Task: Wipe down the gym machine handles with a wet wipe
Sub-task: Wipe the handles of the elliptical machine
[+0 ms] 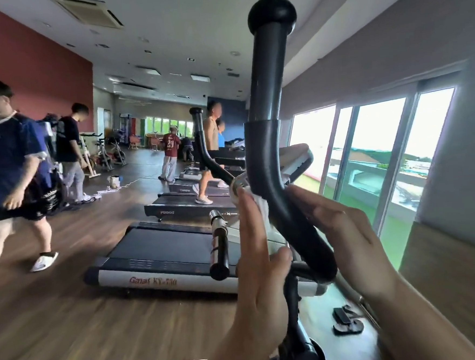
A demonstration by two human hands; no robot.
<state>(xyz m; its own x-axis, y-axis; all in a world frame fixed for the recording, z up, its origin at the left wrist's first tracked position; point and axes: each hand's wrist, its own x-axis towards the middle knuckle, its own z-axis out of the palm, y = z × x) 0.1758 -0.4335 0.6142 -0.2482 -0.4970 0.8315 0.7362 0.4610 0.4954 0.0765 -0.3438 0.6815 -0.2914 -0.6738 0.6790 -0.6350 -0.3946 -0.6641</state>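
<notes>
Hands [300, 245] flanking handle [274, 160] — wipe [262, 206] between.

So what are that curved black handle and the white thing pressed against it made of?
The handle looks like matte foam or rubber sleeving over a tube: there's a seam and a duller upper section. The wipe looks like thin, crumpled white cloth or paper; wetness can't be told.

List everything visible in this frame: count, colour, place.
handle: one, black, curved, knob on top, centre foreground
wipe: one, white, between left hand and handle
far handle: one, black, mid-distance
treadmills: a row, black and grey, centre
people: at least five, left and background
sandals: one pair, dark, floor lower right
windows: right wall
left hand: pressing wipe to handle
right hand: flat against handle's other side
</notes>
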